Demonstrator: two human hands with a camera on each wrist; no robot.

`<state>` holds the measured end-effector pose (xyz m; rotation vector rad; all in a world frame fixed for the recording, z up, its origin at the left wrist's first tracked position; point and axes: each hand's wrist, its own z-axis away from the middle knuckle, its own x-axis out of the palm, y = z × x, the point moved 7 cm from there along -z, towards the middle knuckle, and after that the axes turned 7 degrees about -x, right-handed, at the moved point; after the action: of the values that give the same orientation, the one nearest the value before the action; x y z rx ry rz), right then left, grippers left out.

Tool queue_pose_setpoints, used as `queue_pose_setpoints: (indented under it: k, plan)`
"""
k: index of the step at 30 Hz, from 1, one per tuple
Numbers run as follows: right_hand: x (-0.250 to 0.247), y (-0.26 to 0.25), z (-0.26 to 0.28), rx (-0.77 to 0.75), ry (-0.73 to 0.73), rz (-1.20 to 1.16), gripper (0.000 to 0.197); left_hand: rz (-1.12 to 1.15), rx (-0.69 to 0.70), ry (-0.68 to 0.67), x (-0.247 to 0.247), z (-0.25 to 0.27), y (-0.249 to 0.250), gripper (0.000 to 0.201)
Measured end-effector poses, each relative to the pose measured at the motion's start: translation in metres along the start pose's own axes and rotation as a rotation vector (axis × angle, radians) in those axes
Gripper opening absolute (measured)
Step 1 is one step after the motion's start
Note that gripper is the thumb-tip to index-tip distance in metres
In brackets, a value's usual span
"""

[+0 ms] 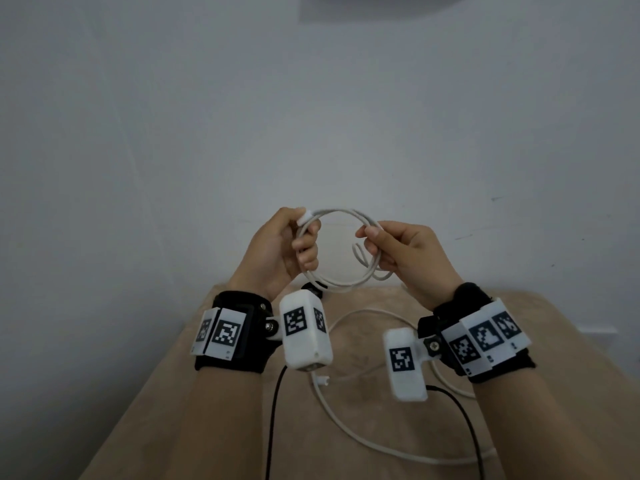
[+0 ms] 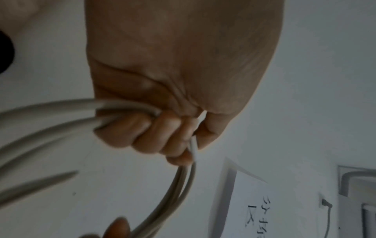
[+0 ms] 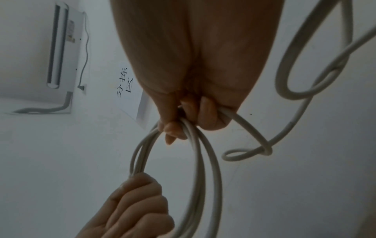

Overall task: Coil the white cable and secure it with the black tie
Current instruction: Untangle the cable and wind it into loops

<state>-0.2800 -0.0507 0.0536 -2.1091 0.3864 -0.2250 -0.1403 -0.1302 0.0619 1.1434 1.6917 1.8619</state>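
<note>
I hold the white cable [image 1: 341, 213] up above the table as a round coil of several turns. My left hand [image 1: 304, 244] grips the coil's left side, fingers curled round the strands [image 2: 61, 111], with a white plug end [image 1: 306, 216] at the thumb. My right hand [image 1: 372, 244] pinches the coil's right side [image 3: 213, 169], where a small twisted loop [image 3: 284, 72] hangs loose. The cable's tail [image 1: 346, 424] trails over the table to a second plug [image 1: 320, 379]. A small black thing [image 1: 313, 289], perhaps the tie, lies on the table half hidden behind my left wrist.
The beige table [image 1: 166, 410] runs to a white wall close behind. Black leads [image 1: 273, 410] from the wrist cameras hang over the table. On the wall are a paper sign [image 3: 126, 83] and an air conditioner [image 3: 61, 48].
</note>
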Motion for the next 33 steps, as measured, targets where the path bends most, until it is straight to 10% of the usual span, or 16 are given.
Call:
queue_pose_setpoints:
  k: [13,23,33]
  plan:
    - [0.026,-0.003,0.006,-0.075,-0.350,0.659,0.027,-0.807,-0.127,0.093,0.009,0.001,-0.016,0.044]
    - [0.003,-0.003,0.002,-0.003,-0.156,0.330,0.018,-0.578,0.079,0.181,-0.001,0.000,0.000,0.042]
    - [-0.016,0.013,0.007,0.115,-0.314,0.806,0.027,-0.413,0.150,0.271,-0.023,0.008,0.015,0.042]
